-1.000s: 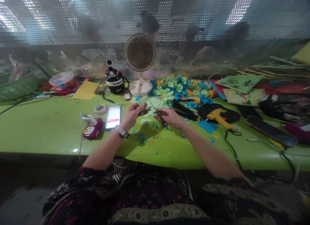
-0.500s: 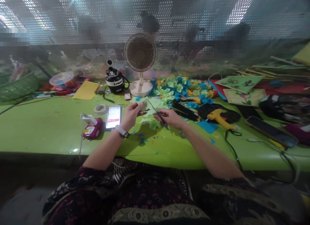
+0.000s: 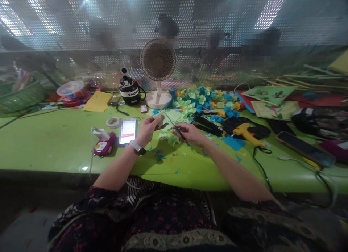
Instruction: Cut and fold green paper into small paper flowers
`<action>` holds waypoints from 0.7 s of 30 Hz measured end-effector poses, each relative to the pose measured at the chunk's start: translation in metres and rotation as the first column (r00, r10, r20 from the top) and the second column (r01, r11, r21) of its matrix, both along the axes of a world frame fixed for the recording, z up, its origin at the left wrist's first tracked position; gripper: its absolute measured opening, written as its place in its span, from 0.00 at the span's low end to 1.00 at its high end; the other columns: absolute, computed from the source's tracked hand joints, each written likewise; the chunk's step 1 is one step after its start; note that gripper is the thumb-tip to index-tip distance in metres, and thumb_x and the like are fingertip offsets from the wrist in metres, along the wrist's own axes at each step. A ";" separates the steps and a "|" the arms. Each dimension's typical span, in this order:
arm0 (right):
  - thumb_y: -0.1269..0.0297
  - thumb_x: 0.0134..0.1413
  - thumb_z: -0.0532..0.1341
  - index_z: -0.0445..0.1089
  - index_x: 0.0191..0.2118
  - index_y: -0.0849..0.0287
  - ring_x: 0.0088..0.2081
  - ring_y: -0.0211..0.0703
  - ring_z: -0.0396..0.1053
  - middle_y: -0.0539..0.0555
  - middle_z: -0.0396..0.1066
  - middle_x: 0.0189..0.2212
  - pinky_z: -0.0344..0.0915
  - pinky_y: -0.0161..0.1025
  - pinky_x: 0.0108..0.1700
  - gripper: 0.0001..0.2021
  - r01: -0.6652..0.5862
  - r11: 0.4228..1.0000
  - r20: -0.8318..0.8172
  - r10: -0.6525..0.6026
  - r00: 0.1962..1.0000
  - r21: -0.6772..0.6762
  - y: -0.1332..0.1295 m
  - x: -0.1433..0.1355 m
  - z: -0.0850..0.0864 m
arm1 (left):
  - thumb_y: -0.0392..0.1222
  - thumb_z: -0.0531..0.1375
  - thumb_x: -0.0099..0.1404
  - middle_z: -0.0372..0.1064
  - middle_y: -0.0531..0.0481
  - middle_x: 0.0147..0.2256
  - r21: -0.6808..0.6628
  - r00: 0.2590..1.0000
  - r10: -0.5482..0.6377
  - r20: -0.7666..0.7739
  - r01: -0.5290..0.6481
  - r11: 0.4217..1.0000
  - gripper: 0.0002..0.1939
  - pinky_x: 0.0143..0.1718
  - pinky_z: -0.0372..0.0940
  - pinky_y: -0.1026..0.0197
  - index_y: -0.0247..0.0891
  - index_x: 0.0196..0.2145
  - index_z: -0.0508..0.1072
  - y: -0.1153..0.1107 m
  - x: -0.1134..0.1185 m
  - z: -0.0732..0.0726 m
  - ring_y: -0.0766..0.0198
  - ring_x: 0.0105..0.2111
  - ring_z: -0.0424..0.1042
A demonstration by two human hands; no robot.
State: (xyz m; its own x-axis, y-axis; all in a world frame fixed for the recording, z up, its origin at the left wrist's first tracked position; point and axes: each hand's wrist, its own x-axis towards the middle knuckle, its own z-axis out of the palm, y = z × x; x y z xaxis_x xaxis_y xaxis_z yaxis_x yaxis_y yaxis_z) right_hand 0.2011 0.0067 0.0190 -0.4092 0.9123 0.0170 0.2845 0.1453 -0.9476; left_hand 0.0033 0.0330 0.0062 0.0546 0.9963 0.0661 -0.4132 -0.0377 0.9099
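Note:
My left hand (image 3: 148, 129), with a watch at the wrist, pinches a small piece of pale green paper (image 3: 158, 114) between thumb and fingers. A pair of scissors (image 3: 179, 131) is in my right hand (image 3: 191, 132), the fingers closed round the handles. Its long blades point up and left, close to the paper; whether they touch it I cannot tell. Pale green paper pieces (image 3: 172, 139) lie under and between my hands. Behind them is a heap of green, blue and yellow paper flowers (image 3: 199, 96).
Left of my hands lie a lit phone (image 3: 127, 131), a tape roll (image 3: 112, 122) and a purple power adapter (image 3: 104, 146). A fan (image 3: 158, 60) and a black jug (image 3: 129, 93) stand behind. To the right are a black stapler (image 3: 208, 125), a yellow glue gun (image 3: 248, 133) and a dark phone (image 3: 305, 147).
Both hands stay nearly in place, still with the paper and the scissors. The green paper in my left hand has tilted slightly to the left.

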 end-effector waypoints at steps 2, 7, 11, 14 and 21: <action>0.44 0.41 0.68 0.74 0.40 0.62 0.24 0.35 0.62 0.48 0.66 0.23 0.58 0.34 0.26 0.27 0.001 1.000 0.001 -0.001 1.000 0.011 0.001 0.000 -0.001 | 0.50 0.74 0.44 0.74 0.50 0.29 -0.001 1.000 0.003 0.003 -0.003 1.000 0.20 0.40 0.75 0.56 0.33 0.28 0.77 0.000 0.000 0.000 0.69 0.27 0.72; 0.44 0.42 0.68 0.74 0.40 0.62 0.24 0.34 0.60 0.48 0.65 0.24 0.57 0.34 0.26 0.26 -0.013 1.000 0.008 0.013 1.000 0.012 0.000 -0.001 0.001 | 0.49 0.74 0.44 0.73 0.51 0.28 -0.002 1.000 0.010 0.003 -0.010 1.000 0.19 0.39 0.75 0.58 0.33 0.28 0.77 0.001 0.000 0.000 0.69 0.27 0.72; 0.44 0.41 0.68 0.74 0.39 0.62 0.24 0.33 0.59 0.48 0.65 0.24 0.57 0.34 0.27 0.26 -0.008 1.000 0.004 0.008 1.000 0.008 -0.001 0.000 0.002 | 0.48 0.74 0.46 0.73 0.51 0.28 0.004 1.000 0.000 -0.001 0.000 1.000 0.17 0.41 0.75 0.56 0.33 0.27 0.76 0.001 -0.001 -0.001 0.69 0.27 0.72; 0.44 0.41 0.68 0.74 0.39 0.62 0.24 0.33 0.58 0.47 0.64 0.23 0.55 0.34 0.26 0.26 -0.007 1.000 0.004 0.007 1.000 0.002 -0.001 0.000 0.001 | 0.48 0.73 0.46 0.72 0.52 0.27 0.004 1.000 -0.001 -0.011 0.001 1.000 0.17 0.44 0.74 0.55 0.33 0.25 0.75 0.001 -0.002 -0.001 0.69 0.28 0.72; 0.44 0.40 0.69 0.72 0.42 0.63 0.21 0.32 0.56 0.46 0.64 0.22 0.52 0.33 0.23 0.29 0.002 0.998 -0.013 -0.003 1.000 -0.056 -0.004 -0.003 0.003 | 0.49 0.74 0.45 0.72 0.52 0.27 0.001 1.000 -0.018 -0.016 0.018 1.000 0.18 0.42 0.74 0.56 0.33 0.27 0.76 -0.001 0.000 0.001 0.69 0.28 0.71</action>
